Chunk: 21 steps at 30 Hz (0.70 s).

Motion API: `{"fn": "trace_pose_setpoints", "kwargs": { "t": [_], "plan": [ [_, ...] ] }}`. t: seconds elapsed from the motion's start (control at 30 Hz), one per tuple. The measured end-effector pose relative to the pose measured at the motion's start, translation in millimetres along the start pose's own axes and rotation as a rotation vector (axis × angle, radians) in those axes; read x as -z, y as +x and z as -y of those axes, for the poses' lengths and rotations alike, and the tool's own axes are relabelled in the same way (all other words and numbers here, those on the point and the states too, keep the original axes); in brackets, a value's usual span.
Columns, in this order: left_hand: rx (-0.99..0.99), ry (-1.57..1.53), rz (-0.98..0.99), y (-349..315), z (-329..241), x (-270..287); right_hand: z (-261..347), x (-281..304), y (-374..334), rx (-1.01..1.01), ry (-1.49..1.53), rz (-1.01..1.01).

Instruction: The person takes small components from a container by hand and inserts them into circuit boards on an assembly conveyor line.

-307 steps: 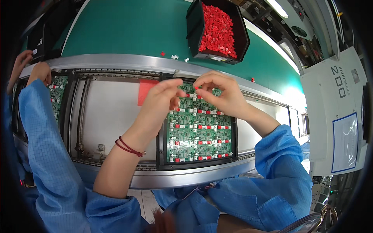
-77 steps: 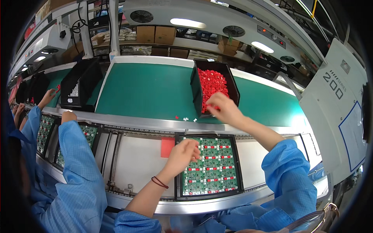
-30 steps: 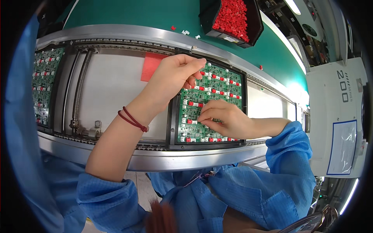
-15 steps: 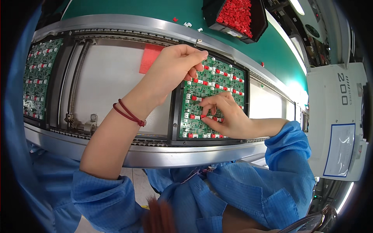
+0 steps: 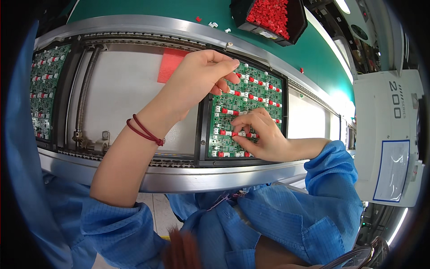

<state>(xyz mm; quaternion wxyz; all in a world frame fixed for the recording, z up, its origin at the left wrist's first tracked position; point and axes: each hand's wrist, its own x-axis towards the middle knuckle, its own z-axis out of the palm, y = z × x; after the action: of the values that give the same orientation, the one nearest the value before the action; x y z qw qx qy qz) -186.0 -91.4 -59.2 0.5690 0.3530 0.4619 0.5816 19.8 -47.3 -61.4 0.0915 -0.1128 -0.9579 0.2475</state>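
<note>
My right hand [image 5: 260, 134] is over the lower middle of a green circuit board panel [image 5: 215, 121]. Its thumb and bent fingers close round a small red connector [image 5: 234, 134] at the board's surface. Rows of red and white connectors cover the panel, which sits in a black frame [image 5: 201, 139]. Above the panel's upper left corner, my left hand [image 5: 208, 74] is raised with thumb and forefinger pressed together and the other fingers curled. Whatever its pinch holds, if anything, is too small to make out. Both hands hide parts of the board.
A black bin [image 5: 239, 24] of red connectors [image 5: 268, 18] stands on the green surface beyond the metal rail [image 5: 179, 23]. Loose red and white pieces [image 5: 212, 24] lie nearby. Another framed panel [image 5: 45, 89] is at far left, past a threaded rod [image 5: 87, 89]. At right stands a white machine [image 5: 387, 116].
The view has shifted very slightly. Both hands keep nearly the same places, and the right fingers stay at the red connector.
</note>
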Motion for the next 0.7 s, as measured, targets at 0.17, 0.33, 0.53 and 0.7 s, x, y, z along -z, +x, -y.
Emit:
{"fn": "trace_pose_setpoints", "kwargs": {
  "t": [0.17,0.33,0.53,0.7],
  "plan": [
    [-0.009,0.015,-0.011,-1,-2,-5,0,4,-3,-0.007,0.003,-0.024],
    [0.012,0.042,0.056,4,-3,-1,0,7,-4,-0.043,-0.05,0.004],
    [-0.047,0.073,0.06,5,-6,-6,0,15,-4,0.006,-0.119,0.024],
    [-0.007,0.043,0.131,4,-4,-10,9,49,9,-0.006,-0.009,-0.089]
  ]
}}
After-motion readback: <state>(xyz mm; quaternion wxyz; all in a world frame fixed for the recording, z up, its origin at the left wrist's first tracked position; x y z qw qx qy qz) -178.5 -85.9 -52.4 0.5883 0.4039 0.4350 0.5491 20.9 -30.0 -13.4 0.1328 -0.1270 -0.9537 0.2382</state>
